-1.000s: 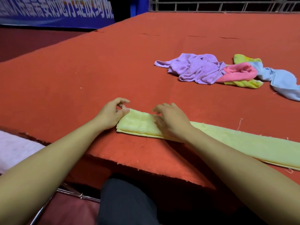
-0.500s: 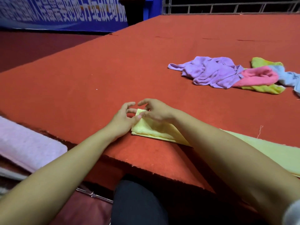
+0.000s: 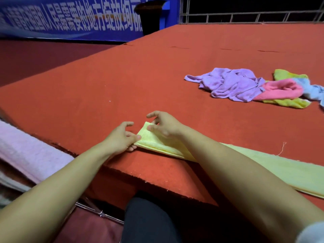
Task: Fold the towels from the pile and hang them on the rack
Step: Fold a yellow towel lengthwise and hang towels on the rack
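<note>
A long yellow towel (image 3: 273, 171), folded into a narrow strip, lies along the near edge of the red table (image 3: 122, 85). My left hand (image 3: 121, 139) pinches the near corner of the strip's left end between thumb and fingers. My right hand (image 3: 164, 125) pinches the far corner of that same end, its forearm lying across the strip. The pile sits at the back right: a purple towel (image 3: 231, 83), a pink towel (image 3: 280, 89), another yellow towel (image 3: 289, 102) under it and a light blue towel (image 3: 313, 90) cut off by the frame. No rack shows.
A pale pink towel (image 3: 26, 151) hangs at the left below the table edge, over a metal bar (image 3: 98, 213). A blue banner (image 3: 70, 18) and a metal railing (image 3: 245, 14) stand beyond the table's far side. My dark-clothed knee (image 3: 149, 221) is under the near edge.
My right hand slid left along the strip to its left end, and both hands now pinch that end's corners. The view has shifted left, showing more of the pink towel.
</note>
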